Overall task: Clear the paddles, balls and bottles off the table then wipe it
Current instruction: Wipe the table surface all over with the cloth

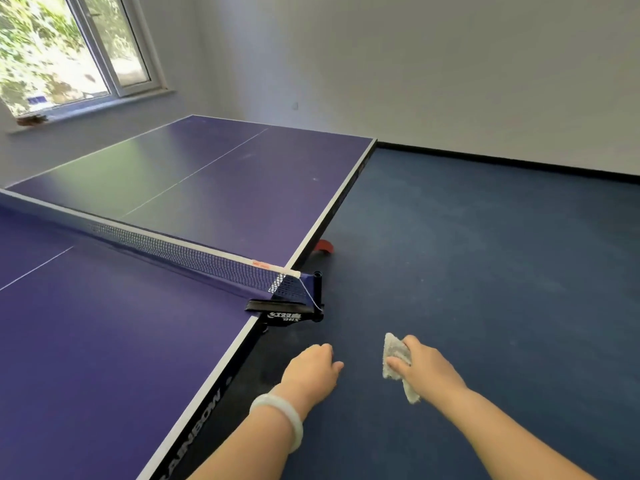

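Noted: right grip (427, 370) pinches cloth (394, 351) off the desk (104, 341) edge; left grip (311, 368) loosely curled, empty. Advise flattening cloth, overlapping strokes from net (194, 254) outward.

Table-tennis room: netted table (104, 341); sports flooring (485, 271)

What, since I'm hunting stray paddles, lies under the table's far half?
A red curved object pokes out on the floor beneath the table edge; the table covers the rest, so it cannot be identified.
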A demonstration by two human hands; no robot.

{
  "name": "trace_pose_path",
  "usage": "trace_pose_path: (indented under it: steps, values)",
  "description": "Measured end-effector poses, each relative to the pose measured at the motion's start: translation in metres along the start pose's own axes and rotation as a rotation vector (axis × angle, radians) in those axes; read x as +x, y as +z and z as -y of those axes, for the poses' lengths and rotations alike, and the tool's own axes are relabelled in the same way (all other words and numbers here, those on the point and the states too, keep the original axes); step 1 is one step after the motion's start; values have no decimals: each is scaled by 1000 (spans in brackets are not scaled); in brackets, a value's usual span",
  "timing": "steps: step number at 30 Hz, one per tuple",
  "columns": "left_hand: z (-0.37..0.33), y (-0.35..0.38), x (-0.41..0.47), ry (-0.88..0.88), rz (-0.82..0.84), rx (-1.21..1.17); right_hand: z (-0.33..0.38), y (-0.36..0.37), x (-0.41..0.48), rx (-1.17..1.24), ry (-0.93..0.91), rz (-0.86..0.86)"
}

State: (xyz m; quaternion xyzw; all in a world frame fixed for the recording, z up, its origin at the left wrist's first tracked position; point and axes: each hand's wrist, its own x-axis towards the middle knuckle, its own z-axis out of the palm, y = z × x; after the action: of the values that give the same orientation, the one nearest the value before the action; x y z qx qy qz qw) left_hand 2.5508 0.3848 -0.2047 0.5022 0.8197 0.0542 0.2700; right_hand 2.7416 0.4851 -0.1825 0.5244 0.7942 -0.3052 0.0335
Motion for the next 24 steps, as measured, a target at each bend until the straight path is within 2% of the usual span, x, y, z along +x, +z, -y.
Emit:
trace_pose_path:
  steps: [7,14,20,24]
  values:
    - [-62,-17,93,12,3,-3,-26,-57,94,-11,-24,17]
    - [-91,-69,227,18,-31,-20,-10,-114,231,-41,-17,10]
    - [-83,-125,321,-54,-66,-8,26,-159,342,-24,-69,25]
    - [-62,-144,364,-151,-89,-21,52,-164,405,-51,-138,94]
